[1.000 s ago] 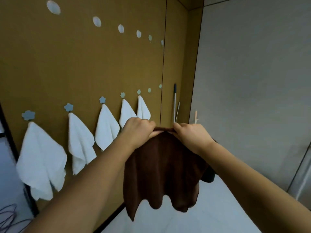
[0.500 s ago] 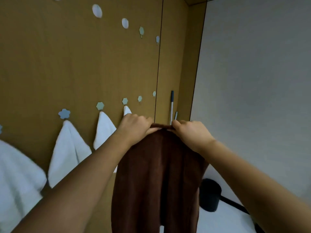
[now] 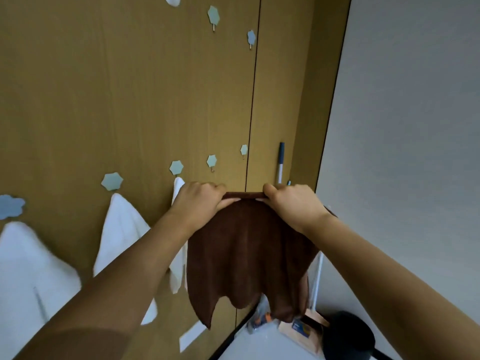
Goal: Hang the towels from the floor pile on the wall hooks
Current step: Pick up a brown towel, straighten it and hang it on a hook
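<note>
A brown towel [image 3: 249,250] hangs in front of me, stretched by its top edge between both hands. My left hand [image 3: 200,201] grips the left end and my right hand [image 3: 291,203] grips the right end. Behind them is the wooden wall [image 3: 130,100] with a lower row of pale blue hooks. Two of those hooks, one [image 3: 211,161] just above the towel and another [image 3: 244,150] further right, carry nothing. White towels [image 3: 122,229] hang from the hooks to the left; one white towel [image 3: 178,188] is partly hidden by my left hand. More bare hooks [image 3: 213,15] sit higher up.
A mop or broom handle [image 3: 281,162] leans in the corner beside the grey wall [image 3: 402,152]. On the floor at the lower right are a dark round object [image 3: 348,336], a flat peach-coloured item [image 3: 301,331] and a small heap of packaging [image 3: 259,315].
The view has swung closer to the wall and further right along the hook row. Both hands still hold the brown towel's top edge, now spread a little wider and nearer the two bare lower hooks.
</note>
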